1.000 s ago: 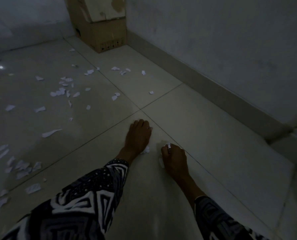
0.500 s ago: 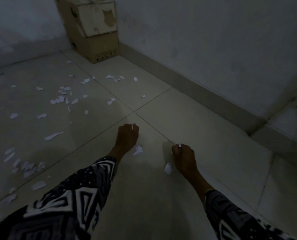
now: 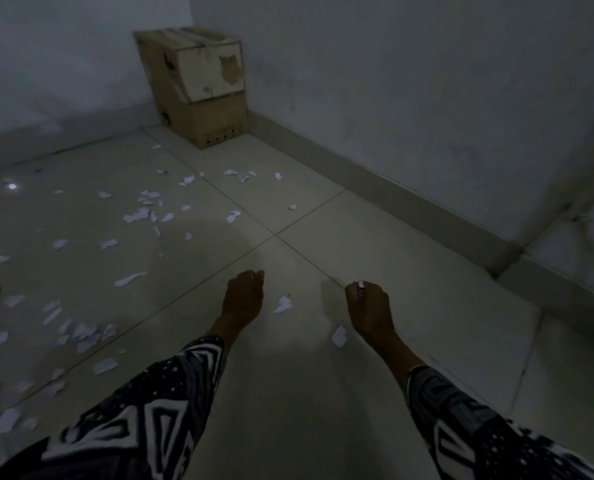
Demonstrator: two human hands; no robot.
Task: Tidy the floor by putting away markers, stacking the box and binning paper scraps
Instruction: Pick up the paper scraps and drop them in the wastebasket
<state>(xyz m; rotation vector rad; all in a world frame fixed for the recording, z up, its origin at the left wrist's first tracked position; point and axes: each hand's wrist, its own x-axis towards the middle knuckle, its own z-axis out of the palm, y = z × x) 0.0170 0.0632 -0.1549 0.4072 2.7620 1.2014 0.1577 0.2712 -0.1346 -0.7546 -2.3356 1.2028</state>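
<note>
Paper scrap [image 3: 360, 285] is pinched in right hand [image 3: 370, 311] fingers; left hand [image 3: 243, 299] fingers curled, contents cannot be told. Two scraps [image 3: 283, 304] lie between the fingers, many beyond. Boxes [image 3: 198, 91] stacked; binning barely started.

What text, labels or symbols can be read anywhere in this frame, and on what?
None is readable.
Lower cardboard box: a row of small dark marks near its bottom edge, too small and dim to read.
Upper cardboard box: torn patches only, no legible print.
</note>
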